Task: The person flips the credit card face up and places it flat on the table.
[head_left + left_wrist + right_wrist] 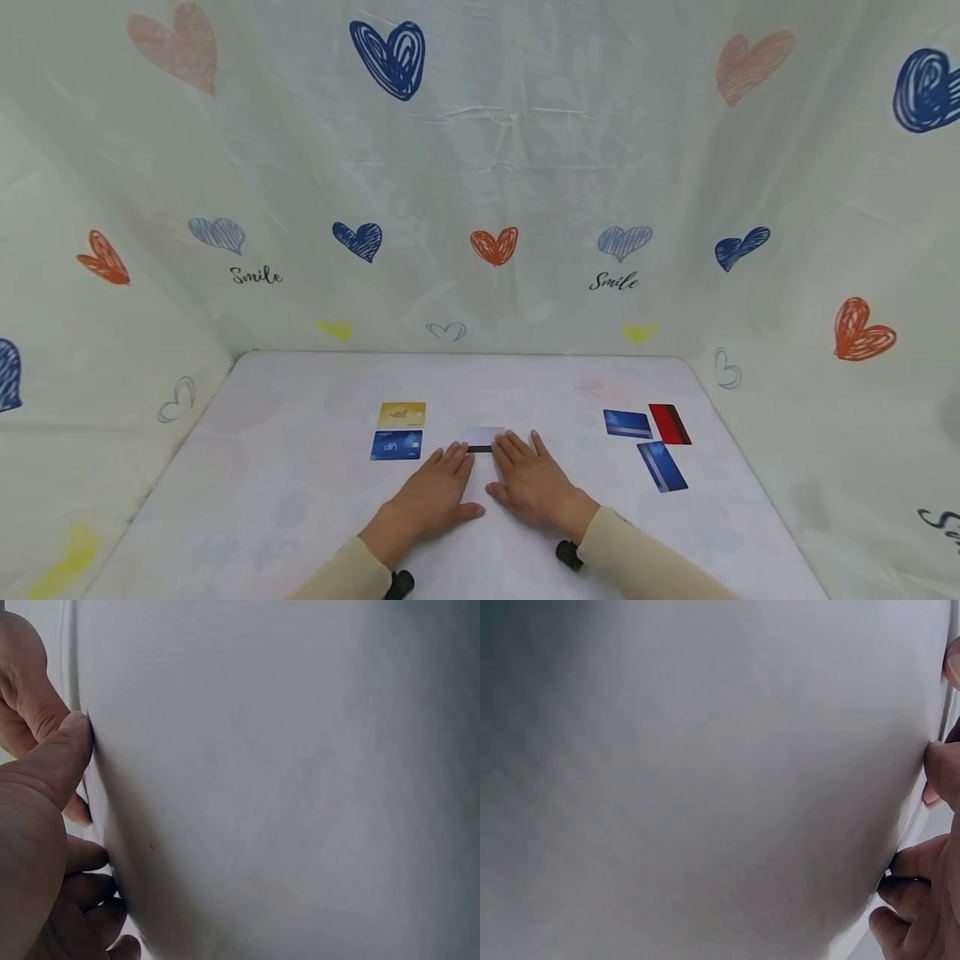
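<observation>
A pale card (pixel 483 434) with a black stripe along its near edge lies on the white table between both hands. My left hand (pixel 435 493) rests palm down, its straight fingertips at the card's left side. From the right, my right hand (pixel 534 485) lies the same way, with fingertips over the card's right side. Both thumbs point inward and stand apart from each other. Seen low from the side, the left hand (pixel 45 795) and the right hand (pixel 930 892) touch the table surface in their wrist views; the card itself is hidden there.
Left of the hands, a gold card (pixel 402 414) lies just beyond a blue card (pixel 396 445). To the right are a blue card (pixel 627 423), a red card (pixel 670 423) with a dark stripe and another blue card (pixel 662 467). A heart-patterned cloth (pixel 495 167) hangs behind the table.
</observation>
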`<action>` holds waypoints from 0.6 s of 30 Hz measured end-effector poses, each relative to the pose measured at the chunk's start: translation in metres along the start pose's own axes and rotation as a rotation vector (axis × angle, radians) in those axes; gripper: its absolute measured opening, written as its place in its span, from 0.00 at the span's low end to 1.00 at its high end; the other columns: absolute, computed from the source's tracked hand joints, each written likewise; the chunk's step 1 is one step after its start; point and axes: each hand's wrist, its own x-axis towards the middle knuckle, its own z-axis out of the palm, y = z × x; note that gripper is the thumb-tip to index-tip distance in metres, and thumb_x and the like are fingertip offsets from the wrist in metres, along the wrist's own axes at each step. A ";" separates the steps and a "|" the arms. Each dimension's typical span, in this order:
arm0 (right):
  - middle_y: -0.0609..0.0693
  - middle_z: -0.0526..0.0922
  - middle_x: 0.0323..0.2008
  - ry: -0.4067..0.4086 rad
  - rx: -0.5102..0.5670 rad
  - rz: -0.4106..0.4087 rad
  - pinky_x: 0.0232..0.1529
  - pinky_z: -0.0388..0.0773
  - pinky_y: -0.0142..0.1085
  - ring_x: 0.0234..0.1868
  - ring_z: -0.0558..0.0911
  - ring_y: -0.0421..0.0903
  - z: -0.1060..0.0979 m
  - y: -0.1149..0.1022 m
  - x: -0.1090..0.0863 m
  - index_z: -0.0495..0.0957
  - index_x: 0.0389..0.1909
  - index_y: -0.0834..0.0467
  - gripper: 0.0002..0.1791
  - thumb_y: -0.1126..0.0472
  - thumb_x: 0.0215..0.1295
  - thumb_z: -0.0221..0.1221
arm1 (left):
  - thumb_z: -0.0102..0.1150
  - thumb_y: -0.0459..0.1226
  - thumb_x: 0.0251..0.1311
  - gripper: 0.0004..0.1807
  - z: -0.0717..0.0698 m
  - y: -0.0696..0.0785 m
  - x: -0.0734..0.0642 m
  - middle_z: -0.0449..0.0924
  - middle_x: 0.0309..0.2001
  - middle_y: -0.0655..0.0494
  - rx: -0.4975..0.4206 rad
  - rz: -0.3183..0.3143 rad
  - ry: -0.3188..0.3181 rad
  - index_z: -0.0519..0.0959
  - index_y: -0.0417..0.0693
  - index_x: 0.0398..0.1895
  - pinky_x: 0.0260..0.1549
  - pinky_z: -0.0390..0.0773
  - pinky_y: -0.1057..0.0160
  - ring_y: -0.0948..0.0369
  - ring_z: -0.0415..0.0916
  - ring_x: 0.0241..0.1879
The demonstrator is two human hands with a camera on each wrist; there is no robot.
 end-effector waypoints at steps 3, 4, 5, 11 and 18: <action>0.54 0.64 0.81 0.003 -0.021 -0.013 0.80 0.54 0.61 0.83 0.60 0.54 0.000 -0.002 -0.001 0.63 0.80 0.60 0.40 0.37 0.80 0.49 | 0.58 0.65 0.69 0.48 -0.001 -0.002 -0.002 0.61 0.81 0.43 -0.002 0.002 0.003 0.65 0.40 0.80 0.80 0.58 0.47 0.49 0.56 0.82; 0.54 0.64 0.81 0.002 -0.030 -0.017 0.80 0.54 0.61 0.83 0.60 0.53 0.001 -0.002 -0.001 0.63 0.80 0.60 0.40 0.37 0.81 0.49 | 0.58 0.65 0.70 0.48 -0.001 -0.003 -0.003 0.61 0.81 0.43 -0.006 0.004 0.002 0.65 0.40 0.80 0.80 0.58 0.47 0.48 0.56 0.82; 0.54 0.64 0.81 0.004 -0.040 -0.021 0.80 0.55 0.61 0.83 0.60 0.53 0.001 -0.003 -0.001 0.63 0.80 0.60 0.40 0.37 0.81 0.49 | 0.58 0.64 0.70 0.48 -0.002 -0.003 -0.004 0.61 0.81 0.43 -0.012 0.005 0.000 0.65 0.40 0.79 0.80 0.58 0.47 0.48 0.56 0.82; 0.52 0.64 0.81 0.014 -0.129 -0.029 0.81 0.54 0.61 0.83 0.60 0.52 0.002 -0.004 0.000 0.63 0.81 0.57 0.40 0.35 0.81 0.46 | 0.58 0.64 0.70 0.47 -0.004 -0.004 -0.005 0.61 0.81 0.43 -0.028 -0.012 -0.027 0.65 0.40 0.80 0.79 0.59 0.47 0.48 0.56 0.82; 0.52 0.65 0.81 0.013 -0.139 -0.020 0.80 0.56 0.62 0.83 0.61 0.51 0.005 -0.004 0.000 0.64 0.80 0.57 0.39 0.35 0.81 0.47 | 0.60 0.63 0.70 0.46 -0.006 -0.003 -0.006 0.63 0.80 0.43 -0.019 -0.017 -0.022 0.67 0.40 0.78 0.79 0.60 0.48 0.48 0.58 0.81</action>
